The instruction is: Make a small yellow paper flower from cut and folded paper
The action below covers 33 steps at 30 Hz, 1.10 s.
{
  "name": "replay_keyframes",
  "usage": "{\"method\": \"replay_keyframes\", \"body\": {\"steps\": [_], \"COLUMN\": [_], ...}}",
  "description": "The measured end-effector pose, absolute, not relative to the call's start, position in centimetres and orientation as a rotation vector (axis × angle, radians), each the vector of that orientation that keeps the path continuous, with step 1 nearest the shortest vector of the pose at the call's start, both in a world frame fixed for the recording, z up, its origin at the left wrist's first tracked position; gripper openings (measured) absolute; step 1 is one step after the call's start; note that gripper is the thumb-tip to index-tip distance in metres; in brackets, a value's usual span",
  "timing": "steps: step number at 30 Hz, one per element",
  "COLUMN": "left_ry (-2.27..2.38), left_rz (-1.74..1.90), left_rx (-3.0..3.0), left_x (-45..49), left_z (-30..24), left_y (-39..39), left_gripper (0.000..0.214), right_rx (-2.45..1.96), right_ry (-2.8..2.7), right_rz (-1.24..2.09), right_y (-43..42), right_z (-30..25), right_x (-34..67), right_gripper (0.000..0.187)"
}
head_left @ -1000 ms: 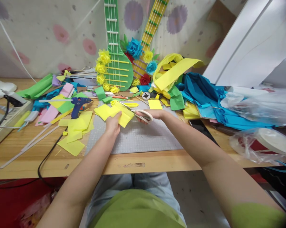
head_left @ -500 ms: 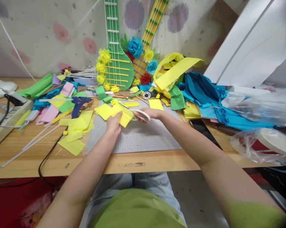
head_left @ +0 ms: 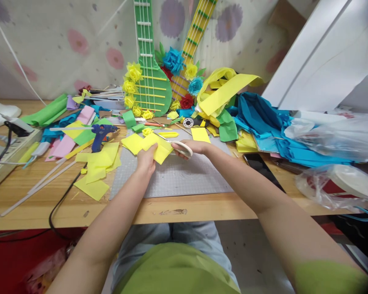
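My left hand point(head_left: 146, 158) pinches a piece of yellow crepe paper point(head_left: 163, 152) above the grey cutting mat point(head_left: 184, 179). White-handled scissors point(head_left: 184, 149) sit in my right hand point(head_left: 192, 146), with its fingers around the handle loops. Their blades reach left across the upper edge of the paper; I cannot tell whether they are cutting into it. Another yellow flap point(head_left: 132, 143) spreads to the left of my left hand. A yellow paper rectangle point(head_left: 200, 134) lies on the mat just beyond my right hand.
A blue glue gun point(head_left: 102, 136) and yellow paper pieces point(head_left: 94, 188) lie on the left. Behind stand a green paper guitar point(head_left: 155, 92) and a yellow one point(head_left: 199, 28) with paper flowers. Blue crepe paper point(head_left: 260, 118), a phone point(head_left: 263, 171) and a bagged cup point(head_left: 343, 181) are on the right.
Almost nothing differs. Both hands, the yellow paper and the scissors hold nearly the same position, and the view has shifted very slightly.
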<state>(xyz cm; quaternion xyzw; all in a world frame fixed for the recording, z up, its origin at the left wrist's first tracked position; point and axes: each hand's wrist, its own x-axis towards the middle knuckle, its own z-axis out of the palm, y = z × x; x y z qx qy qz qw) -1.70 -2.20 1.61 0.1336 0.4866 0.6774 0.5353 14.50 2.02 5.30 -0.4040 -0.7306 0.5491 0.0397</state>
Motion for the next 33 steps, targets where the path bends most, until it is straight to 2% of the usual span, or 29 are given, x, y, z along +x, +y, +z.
{"method": "replay_keyframes", "body": {"steps": [13, 20, 22, 26, 28, 33], "left_ry": [1.162, 1.197, 1.205, 1.225, 1.248, 1.337], "left_rz": [1.605, 1.699, 1.792, 1.957, 1.961, 1.932], "left_rx": [0.362, 0.399, 0.397, 0.349, 0.339, 0.310], "left_x": [-1.6, -3.7, -5.4, -9.0, -10.1, -10.6], "left_z": [1.1, 2.8, 3.5, 4.0, 3.9, 3.7], "left_y": [-2.2, -2.0, -1.5, -0.5, 0.0, 1.2], "left_gripper": [0.022, 0.023, 0.021, 0.022, 0.023, 0.027], "right_rx": [-1.234, -1.153, -1.280, -1.765, -1.913, -2.068], "right_ry": [-2.206, -2.199, -2.253, -2.332, -2.322, -2.212], "right_rz": [1.608, 1.511, 1.359, 0.610, 0.350, 0.120], "right_y": [2.0, 1.1, 0.8, 0.0, -0.4, -0.8], "right_z": [5.2, 5.3, 4.9, 4.0, 3.6, 2.9], "right_x": [14.8, 18.1, 19.0, 20.1, 20.3, 20.6], "right_gripper": [0.052, 0.058, 0.058, 0.052, 0.049, 0.045]}}
